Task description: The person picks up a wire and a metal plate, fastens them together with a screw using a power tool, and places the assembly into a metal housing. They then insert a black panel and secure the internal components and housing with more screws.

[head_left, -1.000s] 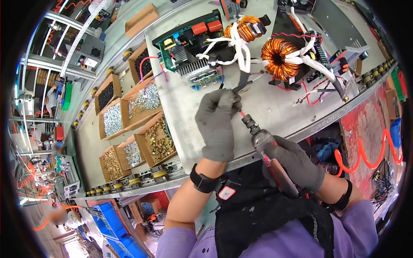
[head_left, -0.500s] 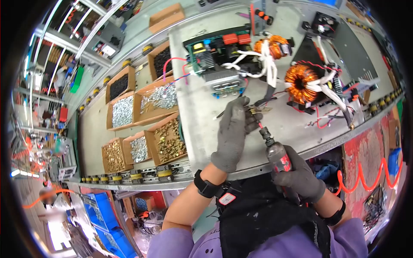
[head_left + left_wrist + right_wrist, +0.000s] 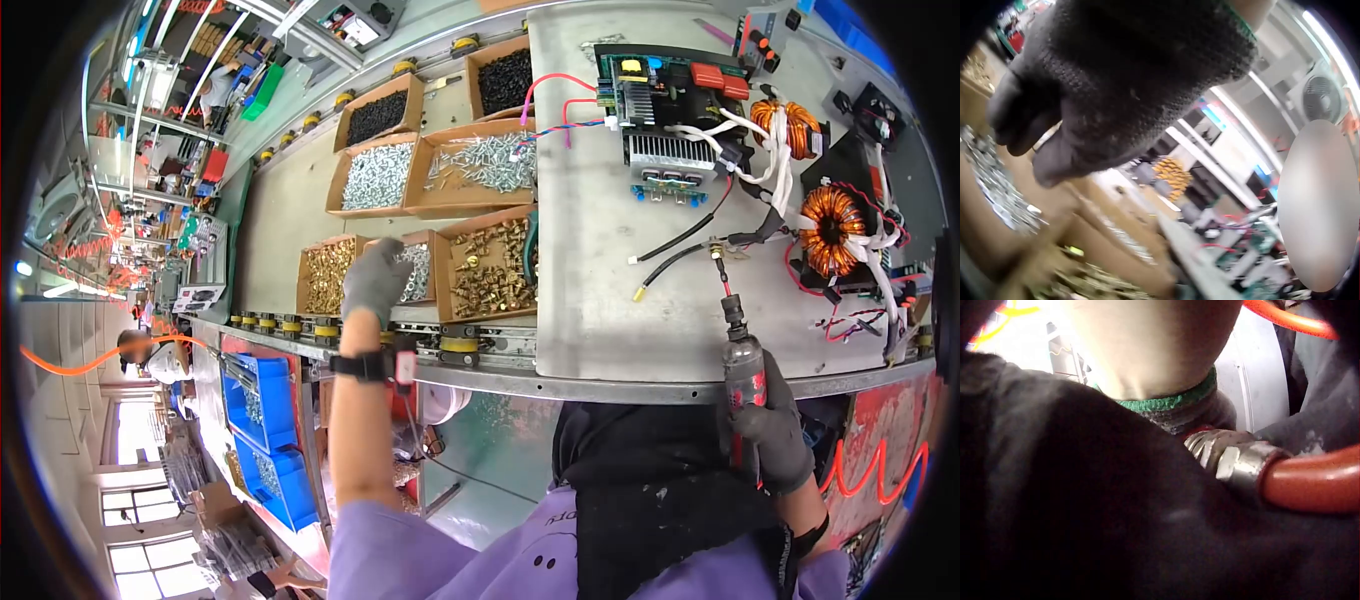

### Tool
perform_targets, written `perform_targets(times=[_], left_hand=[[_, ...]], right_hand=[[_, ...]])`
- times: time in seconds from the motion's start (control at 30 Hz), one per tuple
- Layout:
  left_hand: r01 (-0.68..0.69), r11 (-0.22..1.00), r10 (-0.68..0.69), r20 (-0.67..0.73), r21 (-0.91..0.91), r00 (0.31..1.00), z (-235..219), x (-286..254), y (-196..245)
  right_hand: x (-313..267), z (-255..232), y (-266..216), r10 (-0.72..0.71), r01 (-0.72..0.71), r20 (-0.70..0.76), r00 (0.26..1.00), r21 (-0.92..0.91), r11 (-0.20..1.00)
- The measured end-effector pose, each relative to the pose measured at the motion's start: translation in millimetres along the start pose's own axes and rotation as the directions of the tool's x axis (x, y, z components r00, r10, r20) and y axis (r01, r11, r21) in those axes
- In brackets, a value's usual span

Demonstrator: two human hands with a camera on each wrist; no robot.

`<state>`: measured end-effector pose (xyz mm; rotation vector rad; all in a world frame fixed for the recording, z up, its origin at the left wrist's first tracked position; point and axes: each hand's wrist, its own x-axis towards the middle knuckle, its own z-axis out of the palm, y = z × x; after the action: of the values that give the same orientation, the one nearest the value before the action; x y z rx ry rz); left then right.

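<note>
In the head view my gloved left hand hovers over a cardboard box of small silver hardware, fingers loosely bent with a gap visible between them in the left wrist view. My gloved right hand grips a power screwdriver near the bench's front edge. Its long thin bit points away from me, the tip at a brass-coloured fastener by the ends of black cables. The right wrist view shows a metal hose fitting with an orange hose, beside the glove cuff.
Boxes of brass fasteners, gold-coloured parts, silver screws and black parts surround the left hand. A circuit board with heatsink and copper-wound coils lie on the metal plate. Coiled orange hose hangs at right.
My left hand has left the fastener by the cables and moved left to the boxes. The screwdriver stays in my right hand, its tip at the fastener. The head view has swung left.
</note>
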<state>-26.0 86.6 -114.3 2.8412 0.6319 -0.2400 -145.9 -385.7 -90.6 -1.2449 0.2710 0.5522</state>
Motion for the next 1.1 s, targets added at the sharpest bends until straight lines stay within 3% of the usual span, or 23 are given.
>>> perform_targets(times=[0.03,0.1,0.33,0.43,0.53,0.6,0.67,0.73,0.77,0.87,0.93,1.0,1.1], left_hand=[[0.003,1.0,-0.003,0.001,0.0,1.0,11.3,7.5,-11.9],[-0.21,0.955,0.197,0.08,0.208,0.977,22.8,15.4,-20.8],[-0.109,0.981,0.06,0.286,0.159,0.956,17.9,23.0,-9.2],[-0.097,0.976,0.047,0.25,0.193,0.967,17.9,15.7,-1.2],[-0.181,0.967,0.149,0.175,0.178,0.973,32.4,22.9,-9.1],[-0.178,0.94,0.155,0.101,0.291,0.983,35.8,26.5,-12.6],[-0.071,0.936,0.099,-0.063,0.345,0.993,15.7,16.4,-1.0],[-0.21,0.946,0.256,-0.176,0.246,0.95,1.3,4.4,20.2],[-0.353,0.935,0.353,-0.205,0.04,0.913,0.4,-4.8,39.4],[-0.626,0.654,0.582,-0.246,-0.425,0.775,-1.1,-48.2,129.3],[-0.473,0.602,0.616,-0.003,-0.643,0.788,-3.6,-81.8,186.8],[-0.437,0.47,0.701,0.023,-0.767,0.713,19.2,-92.3,221.3],[-0.464,0.509,0.734,0.083,-0.725,0.674,32.1,-94.6,246.3]], right_hand=[[0.1,0.2,-0.4,0.001,-0.001,0.007,1.0,-0.01,1.0],[1.2,-0.5,0.0,0.004,-0.004,0.012,1.0,-0.014,1.0],[2.4,-3.5,0.5,0.025,-0.025,0.019,0.999,-0.015,1.0],[1.6,-1.8,-3.5,0.04,-0.04,0.013,0.999,-0.014,0.999],[1.4,-4.1,-3.6,0.058,-0.057,0.027,0.998,-0.027,0.998],[2.1,-4.3,-0.5,0.058,-0.058,0.027,0.998,0.017,0.998],[0.0,-7.0,-1.1,0.05,-0.049,-0.015,0.999,0.057,0.997],[-0.3,-6.6,-6.3,0.121,-0.121,0.017,0.993,0.016,0.993],[0.5,-8.3,-5.1,0.122,-0.122,0.032,0.992,0.002,0.992],[0.2,-7.7,-11.7,0.133,-0.131,0.055,0.99,-0.025,0.991],[-0.9,-8.5,-12.2,0.13,-0.129,0.053,0.99,-0.024,0.991],[-1.3,-9.1,-14.7,0.144,-0.142,0.056,0.988,-0.043,0.989],[-0.6,-11.2,-14.3,0.141,-0.139,0.073,0.987,-0.034,0.99]])
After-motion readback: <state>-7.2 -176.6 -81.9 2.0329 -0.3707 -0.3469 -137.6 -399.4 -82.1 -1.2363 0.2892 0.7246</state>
